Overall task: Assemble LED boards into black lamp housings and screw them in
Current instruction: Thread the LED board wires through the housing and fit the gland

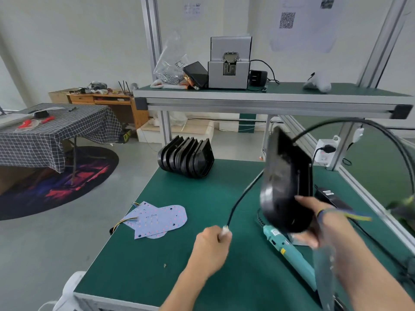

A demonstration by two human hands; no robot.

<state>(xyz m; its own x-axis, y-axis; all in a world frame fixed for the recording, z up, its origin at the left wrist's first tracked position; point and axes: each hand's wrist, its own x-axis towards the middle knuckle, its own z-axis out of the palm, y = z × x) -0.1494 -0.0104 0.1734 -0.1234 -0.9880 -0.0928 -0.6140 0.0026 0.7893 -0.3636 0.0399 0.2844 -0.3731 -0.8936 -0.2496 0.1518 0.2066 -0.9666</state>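
While the right hand (314,221) grips the lamp housing (285,182) upright by its lower end — the left hand (213,243) pinches its cable (242,196).

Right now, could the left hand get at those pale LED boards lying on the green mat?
Probably yes, once freed: the left hand grips the cable end, but only bare mat lies between it and the LED boards.

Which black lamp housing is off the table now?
The black lamp housing that the right hand holds up, tilted, above the teal screwdriver. The other housings stand stacked on the green table.
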